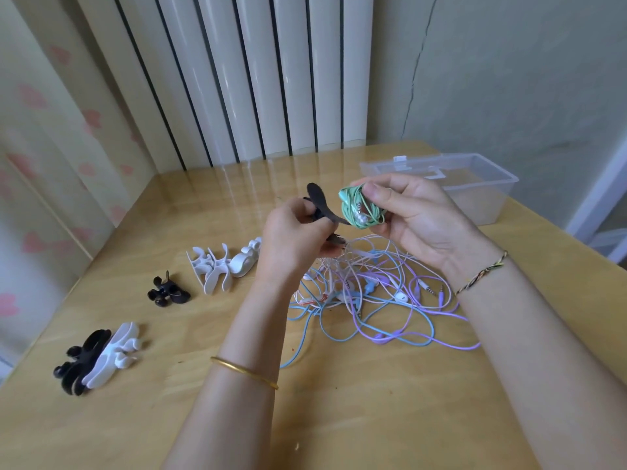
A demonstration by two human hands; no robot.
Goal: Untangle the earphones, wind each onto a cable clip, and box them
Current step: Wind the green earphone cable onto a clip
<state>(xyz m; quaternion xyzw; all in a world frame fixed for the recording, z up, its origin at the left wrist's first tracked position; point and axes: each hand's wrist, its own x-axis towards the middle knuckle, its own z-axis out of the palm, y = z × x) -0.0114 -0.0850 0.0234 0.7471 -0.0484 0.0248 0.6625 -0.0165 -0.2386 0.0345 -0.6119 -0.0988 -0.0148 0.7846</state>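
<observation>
Here, in the head view, both hands are raised above the table and close together. The right hand grips a wound bundle of green earphones, with the thumb pressed over the coil and the fingers curled behind it. The left hand pinches a black cable clip; one flat wing of the clip reaches across to touch the green bundle.

Directly below the hands, a tangle of blue, purple, pink and white earphones lies loose on the table, with several jack plugs showing beneath the right wrist.

Beyond the right hand stands a clear plastic box, open at the top.

Left of the left hand lies a cluster of white clips. Further left is a small black clip. Nearest the person, well left of the left forearm, a black and white clip pile rests on the table.

The left wrist carries a gold bangle; the right wrist carries a braided bracelet.
</observation>
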